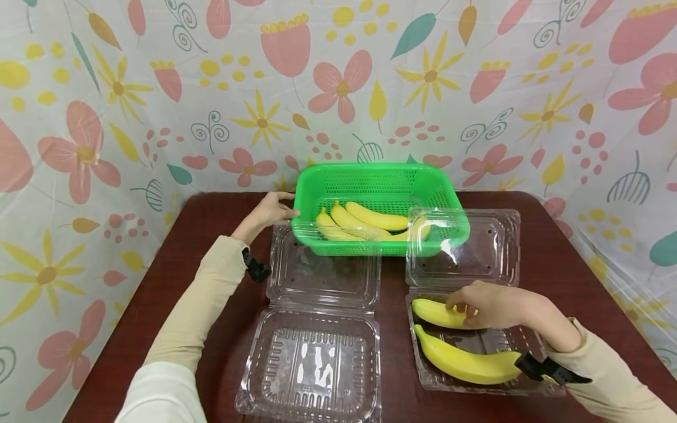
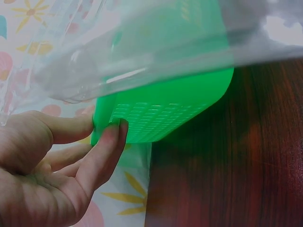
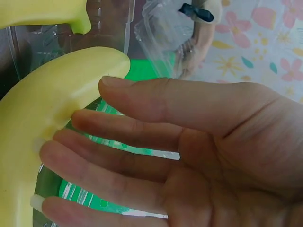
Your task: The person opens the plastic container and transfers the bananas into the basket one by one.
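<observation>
My left hand (image 1: 271,210) holds the left end of a green plastic basket (image 1: 365,170). In the left wrist view, thumb and fingers pinch its perforated wall (image 2: 165,106). At the right, my right hand (image 1: 492,304) reaches into an open clear clamshell container (image 1: 431,385). Its fingertips are at the side of a banana (image 3: 52,85), the farther of two lying there. The right wrist view shows these fingers extended and spread, not wrapped round the fruit. Nearer me in that container lies the second banana (image 1: 465,359). Several bananas (image 1: 375,218) lie in the basket.
Another clear clamshell container (image 1: 317,376) stands open on the left, nothing in it. Both raised lids, left (image 1: 322,270) and right (image 1: 492,252), overlap the basket's front in the head view. A flowered curtain (image 1: 338,88) hangs behind the dark red table (image 1: 137,329).
</observation>
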Tool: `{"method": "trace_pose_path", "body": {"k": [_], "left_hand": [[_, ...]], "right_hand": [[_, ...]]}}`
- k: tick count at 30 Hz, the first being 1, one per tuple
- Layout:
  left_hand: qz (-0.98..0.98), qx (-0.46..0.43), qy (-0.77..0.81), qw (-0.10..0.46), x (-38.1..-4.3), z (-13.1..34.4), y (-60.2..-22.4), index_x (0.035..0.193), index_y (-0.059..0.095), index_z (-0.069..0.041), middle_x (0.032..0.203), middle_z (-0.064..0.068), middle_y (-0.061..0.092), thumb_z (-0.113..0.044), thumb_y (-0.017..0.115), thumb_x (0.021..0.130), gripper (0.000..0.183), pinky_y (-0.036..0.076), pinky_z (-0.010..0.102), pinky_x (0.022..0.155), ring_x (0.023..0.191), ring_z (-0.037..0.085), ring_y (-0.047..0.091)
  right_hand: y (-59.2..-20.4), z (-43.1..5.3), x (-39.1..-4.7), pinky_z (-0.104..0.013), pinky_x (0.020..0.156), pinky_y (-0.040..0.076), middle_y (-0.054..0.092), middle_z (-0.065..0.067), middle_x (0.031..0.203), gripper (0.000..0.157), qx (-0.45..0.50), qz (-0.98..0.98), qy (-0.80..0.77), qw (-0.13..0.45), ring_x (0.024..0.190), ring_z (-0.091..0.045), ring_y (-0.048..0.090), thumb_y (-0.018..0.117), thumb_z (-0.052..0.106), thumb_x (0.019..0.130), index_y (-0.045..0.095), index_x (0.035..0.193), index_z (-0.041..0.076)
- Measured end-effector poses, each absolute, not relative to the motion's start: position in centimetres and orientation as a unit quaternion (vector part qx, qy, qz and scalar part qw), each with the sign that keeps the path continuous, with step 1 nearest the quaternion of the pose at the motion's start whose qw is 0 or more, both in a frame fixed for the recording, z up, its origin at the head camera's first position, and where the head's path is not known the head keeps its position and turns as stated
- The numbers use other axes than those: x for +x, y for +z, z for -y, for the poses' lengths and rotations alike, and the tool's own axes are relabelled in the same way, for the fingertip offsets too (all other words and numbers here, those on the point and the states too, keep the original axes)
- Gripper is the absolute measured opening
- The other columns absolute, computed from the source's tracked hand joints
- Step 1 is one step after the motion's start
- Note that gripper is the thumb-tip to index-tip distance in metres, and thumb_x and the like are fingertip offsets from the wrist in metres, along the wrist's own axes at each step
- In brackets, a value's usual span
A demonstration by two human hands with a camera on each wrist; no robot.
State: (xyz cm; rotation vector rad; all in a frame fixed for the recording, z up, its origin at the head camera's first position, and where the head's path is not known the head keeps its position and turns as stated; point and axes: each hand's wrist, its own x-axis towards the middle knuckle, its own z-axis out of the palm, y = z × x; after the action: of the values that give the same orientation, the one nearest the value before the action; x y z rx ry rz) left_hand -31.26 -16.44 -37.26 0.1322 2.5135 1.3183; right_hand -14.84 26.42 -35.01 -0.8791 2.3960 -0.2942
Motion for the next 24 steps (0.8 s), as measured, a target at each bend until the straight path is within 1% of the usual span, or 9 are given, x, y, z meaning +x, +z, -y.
{"method": "trace_pose_path", "body": {"k": [5,6,9,12,16,18,20,22,24], "left_hand": [[-0.872,0.049,0.464,0.149,-31.2,16.5,-37.4,0.149,0.035,-0.004,0.123,0.025,0.062,-0.012,0.062,0.095,0.061,0.054,0.040,0.092,0.111,0.032,0.063],[-0.870,0.053,0.466,0.154,-31.3,16.6,-37.5,0.150,0.033,-0.004,0.126,0.027,0.060,-0.012,0.062,0.095,0.062,0.052,0.043,0.095,0.116,0.035,0.060],[-0.871,0.053,0.465,0.152,-31.2,16.6,-37.4,0.150,0.032,-0.004,0.127,0.027,0.059,-0.011,0.061,0.096,0.062,0.052,0.043,0.095,0.117,0.036,0.060],[-0.871,0.053,0.463,0.152,-31.2,16.6,-37.4,0.151,0.032,-0.005,0.127,0.026,0.059,-0.011,0.061,0.096,0.062,0.052,0.043,0.095,0.117,0.035,0.060],[-0.871,0.051,0.465,0.152,-31.2,16.6,-37.4,0.151,0.032,-0.005,0.128,0.026,0.059,-0.011,0.061,0.096,0.063,0.052,0.044,0.095,0.117,0.035,0.059],[-0.870,0.048,0.467,0.152,-31.2,16.6,-37.4,0.151,0.032,-0.006,0.127,0.026,0.059,-0.011,0.062,0.095,0.063,0.052,0.043,0.094,0.117,0.035,0.060],[-0.869,0.047,0.468,0.151,-31.2,16.6,-37.4,0.150,0.033,-0.006,0.126,0.027,0.060,-0.011,0.062,0.095,0.063,0.053,0.042,0.093,0.116,0.035,0.060],[-0.868,0.049,0.470,0.150,-31.2,16.6,-37.4,0.150,0.033,-0.005,0.125,0.028,0.060,-0.011,0.062,0.095,0.062,0.053,0.042,0.092,0.115,0.036,0.060],[-0.868,0.050,0.470,0.149,-31.3,16.6,-37.5,0.150,0.033,-0.005,0.125,0.027,0.060,-0.011,0.062,0.095,0.062,0.054,0.041,0.091,0.115,0.036,0.061]], "right_hand": [[-35.1,-26.3,-14.8,-0.035,0.074,0.054,0.067,0.000,0.101,0.031,-0.334,-0.897,-0.105,0.269,0.091,-0.022,0.064,0.072,0.010,0.084,0.067,0.114,0.006],[-35.1,-26.3,-14.8,-0.037,0.076,0.054,0.068,-0.001,0.103,0.032,-0.334,-0.898,-0.103,0.267,0.093,-0.024,0.064,0.072,0.010,0.083,0.066,0.114,0.005],[-35.3,-26.2,-14.8,-0.041,0.079,0.054,0.067,-0.004,0.106,0.031,-0.338,-0.899,-0.096,0.260,0.097,-0.028,0.064,0.072,0.010,0.083,0.066,0.113,0.007],[-35.6,-26.1,-14.8,-0.043,0.082,0.054,0.067,-0.004,0.107,0.030,-0.345,-0.902,-0.088,0.246,0.099,-0.029,0.064,0.073,0.011,0.082,0.066,0.111,0.007],[-35.9,-26.0,-14.9,-0.043,0.082,0.054,0.068,-0.005,0.105,0.031,-0.345,-0.905,-0.083,0.235,0.098,-0.028,0.064,0.073,0.011,0.081,0.066,0.111,0.006],[-36.0,-25.9,-14.9,-0.040,0.079,0.054,0.067,-0.002,0.102,0.031,-0.341,-0.906,-0.086,0.237,0.093,-0.023,0.064,0.072,0.011,0.080,0.066,0.110,0.005],[-36.2,-25.7,-14.8,-0.033,0.072,0.051,0.064,0.003,0.094,0.031,-0.332,-0.906,-0.087,0.249,0.084,-0.015,0.059,0.071,0.011,0.080,0.066,0.110,0.006],[-36.4,-25.5,-14.7,-0.027,0.065,0.043,0.054,0.009,0.081,0.029,-0.318,-0.906,-0.086,0.267,0.074,-0.008,0.049,0.069,0.011,0.079,0.065,0.108,0.008],[-36.7,-25.3,-14.5,-0.025,0.060,0.035,0.040,0.010,0.072,0.026,-0.306,-0.903,-0.087,0.288,0.067,-0.005,0.039,0.067,0.008,0.078,0.063,0.103,0.011]]}}
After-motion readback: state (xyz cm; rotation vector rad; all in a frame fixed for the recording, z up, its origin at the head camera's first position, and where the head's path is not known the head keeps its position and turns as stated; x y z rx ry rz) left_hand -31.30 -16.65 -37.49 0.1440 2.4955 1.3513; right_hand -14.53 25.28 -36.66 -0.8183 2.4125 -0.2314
